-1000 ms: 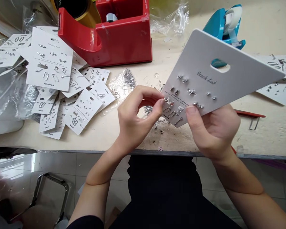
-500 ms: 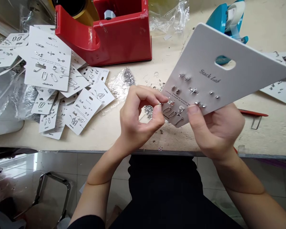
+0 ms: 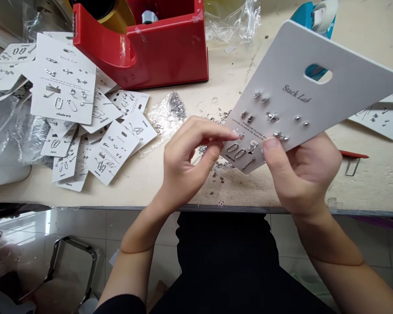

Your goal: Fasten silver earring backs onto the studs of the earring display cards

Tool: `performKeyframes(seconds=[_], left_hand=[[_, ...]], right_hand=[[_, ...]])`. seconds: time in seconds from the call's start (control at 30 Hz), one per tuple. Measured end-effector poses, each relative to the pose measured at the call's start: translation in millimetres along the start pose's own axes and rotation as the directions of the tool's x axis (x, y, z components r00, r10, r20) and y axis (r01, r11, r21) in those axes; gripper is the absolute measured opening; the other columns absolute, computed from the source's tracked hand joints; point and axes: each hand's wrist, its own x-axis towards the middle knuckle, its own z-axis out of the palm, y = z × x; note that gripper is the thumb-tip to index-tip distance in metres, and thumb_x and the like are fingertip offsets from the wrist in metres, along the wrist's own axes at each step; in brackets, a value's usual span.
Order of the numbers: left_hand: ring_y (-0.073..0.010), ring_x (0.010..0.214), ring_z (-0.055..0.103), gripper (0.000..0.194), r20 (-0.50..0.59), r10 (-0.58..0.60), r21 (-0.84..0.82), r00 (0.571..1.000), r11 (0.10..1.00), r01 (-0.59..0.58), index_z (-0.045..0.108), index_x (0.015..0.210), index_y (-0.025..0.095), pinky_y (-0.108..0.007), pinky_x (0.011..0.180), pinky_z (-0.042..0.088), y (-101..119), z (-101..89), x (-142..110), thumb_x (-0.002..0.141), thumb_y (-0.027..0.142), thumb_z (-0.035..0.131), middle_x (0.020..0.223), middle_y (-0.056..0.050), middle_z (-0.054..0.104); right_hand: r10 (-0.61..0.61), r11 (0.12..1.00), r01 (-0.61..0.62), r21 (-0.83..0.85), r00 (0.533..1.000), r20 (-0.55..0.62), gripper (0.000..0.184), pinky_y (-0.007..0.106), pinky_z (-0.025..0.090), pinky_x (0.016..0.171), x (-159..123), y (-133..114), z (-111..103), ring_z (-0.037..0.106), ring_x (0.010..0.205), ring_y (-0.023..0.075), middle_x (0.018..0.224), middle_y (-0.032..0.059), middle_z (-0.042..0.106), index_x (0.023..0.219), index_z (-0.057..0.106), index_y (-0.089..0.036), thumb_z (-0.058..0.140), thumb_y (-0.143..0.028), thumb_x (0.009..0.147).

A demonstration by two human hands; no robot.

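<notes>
My right hand (image 3: 303, 174) grips a white earring card (image 3: 281, 61) by its lower right edge, thumb on the front and fingers behind. The tilted card has a hanging slot, the words "Stack Lab" and several silver earrings, including two oblong loops (image 3: 236, 151) near its lower end. My left hand (image 3: 190, 161) is at the card's lower left edge. Its index fingertip lies by a small earring there, with the thumb bent in close; anything between these fingers is too small to make out. Beneath the hands, loose small metal pieces (image 3: 219, 168) are scattered on the table.
Filled earring cards (image 3: 65, 78) lie piled at the left. A red tape dispenser (image 3: 170, 52) stands at the back, with a blue tape dispenser (image 3: 303, 15) further right. A clear bag of metal bits (image 3: 168, 111) lies mid-table. A red-handled tool (image 3: 355, 154) and more cards (image 3: 380, 120) are at right.
The card has shifted slightly to the right with my right hand. My left fingertips have gone from a pinch in front of the card to its lower left edge.
</notes>
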Motion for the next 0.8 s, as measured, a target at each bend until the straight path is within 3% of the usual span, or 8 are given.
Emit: performKeyframes(seconds=[0.1,0.23,0.4,0.6,0.8], left_hand=[[-0.0127,0.087,0.072,0.025,-0.009,-0.078,-0.057,0.997,0.995,0.077,0.071,0.110,0.031,-0.024,0.068,0.065,3.4,-1.3,-1.2,0.093,0.012,0.065,0.099,0.002,0.075],[-0.0140,0.095,0.074,0.025,0.020,-0.084,-0.058,0.996,0.995,0.085,0.070,0.117,0.028,-0.024,0.076,0.067,3.7,-1.5,-1.2,0.093,0.020,0.069,0.107,-0.001,0.075],[-0.0120,0.089,0.073,0.024,-0.024,0.006,-0.032,1.000,0.999,-0.007,0.072,0.112,0.029,-0.025,0.070,0.064,-0.2,-0.6,0.0,0.096,0.014,0.064,0.099,0.003,0.076],[-0.0120,0.076,0.067,0.014,-0.064,0.047,0.107,0.997,0.993,-0.040,0.073,0.104,0.031,-0.028,0.064,0.060,-2.7,-0.9,0.8,0.091,0.027,0.072,0.081,0.003,0.067],[-0.0168,0.080,0.067,0.028,-0.148,0.062,0.084,0.987,0.995,-0.050,0.071,0.109,0.035,-0.036,0.062,0.058,-0.9,6.0,-6.1,0.089,0.015,0.072,0.088,0.002,0.073]], right_hand=[[0.032,0.999,-0.032,0.007,0.999,0.006,0.013,0.024,0.050,0.055,1.0,-1.0,-1.0,0.057,0.062,0.0100,0.069,-0.0027,0.055,0.081,0.056,-0.022,0.060,-0.014,0.090],[0.053,0.998,-0.053,0.031,0.998,0.017,0.011,0.022,0.051,0.056,1.3,-1.1,-2.2,0.056,0.062,0.0085,0.069,-0.0036,0.053,0.083,0.056,-0.022,0.060,-0.014,0.090],[0.029,1.000,-0.029,0.009,1.000,0.006,0.014,0.023,0.050,0.055,1.6,-1.4,-1.4,0.055,0.060,0.0091,0.067,-0.0030,0.051,0.081,0.055,-0.022,0.059,-0.013,0.090],[0.037,0.999,-0.037,-0.034,0.999,-0.004,0.012,0.027,0.047,0.057,-1.8,-1.8,-2.0,0.051,0.058,0.0104,0.062,-0.0039,0.049,0.081,0.057,-0.023,0.060,-0.019,0.092],[-0.048,0.994,0.051,-0.098,0.998,0.034,0.011,0.024,0.041,0.049,-7.9,3.6,-1.1,0.048,0.053,0.0083,0.064,-0.0037,0.052,0.081,0.060,-0.021,0.062,-0.017,0.091]])
